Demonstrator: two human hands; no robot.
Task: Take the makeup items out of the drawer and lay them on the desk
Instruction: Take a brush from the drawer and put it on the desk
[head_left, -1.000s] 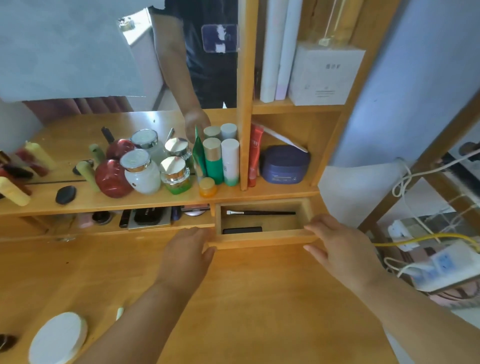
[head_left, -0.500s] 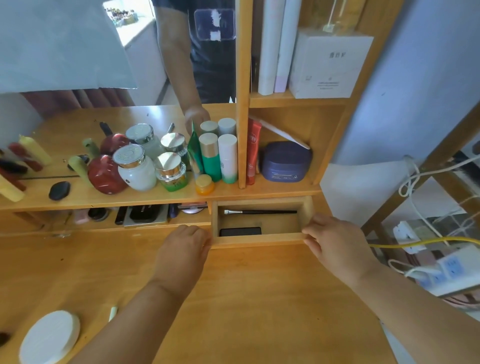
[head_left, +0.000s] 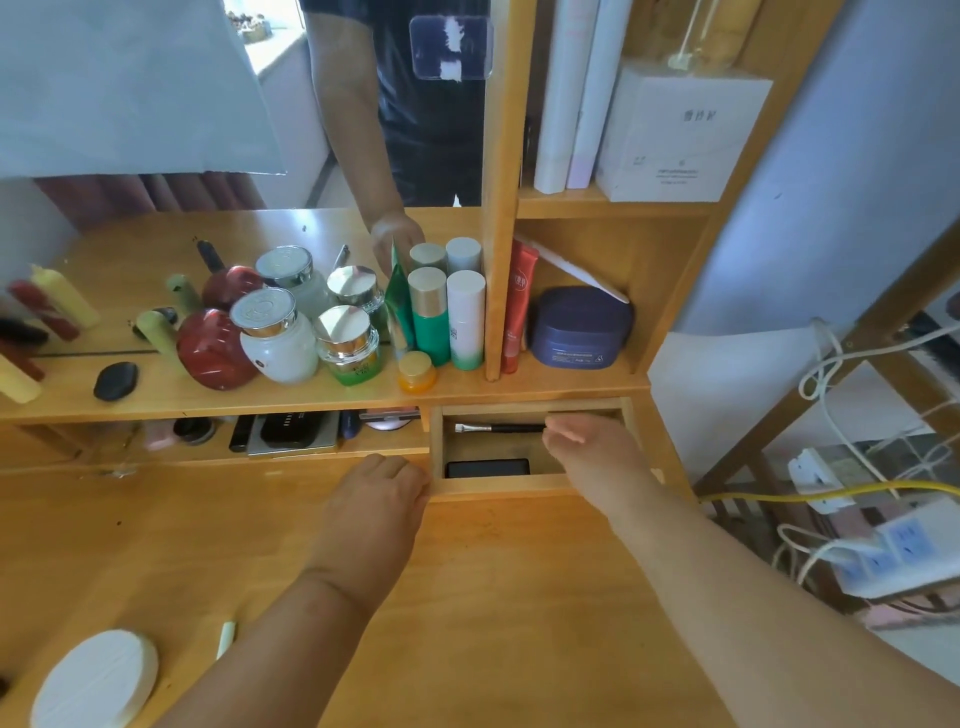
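We see the right hand reaching into the open wooden drawer, fingers stretched forward and loosely relaxed, fingertips at the dark handle end of the makeup brush; we cannot tell whether they touch it, and nothing is gripped. The brush is thin, with a silver ferrule and black handle, and lies along the drawer's back wall. A flat black rectangular case lies at the drawer's front left corner, apart from the hand. The left hand rests knuckles-up on the desk, its fingers curled against the drawer's front left corner; whether they grip the edge is hidden. Both forearms are bare and extend from the bottom of the frame. The desk is smooth, honey-coloured wood. On the shelf above the drawer stand a white cylindrical bottle, a green bottle with a gold cap, a small orange jar, a red tube and a squat navy jar; their print is too small for us to read. Up top sits a white box with faint lettering, illegible. To the left are a white glass jar with a silver lid and a glossy red rounded container. A round white pad lies on the desk near the left edge.
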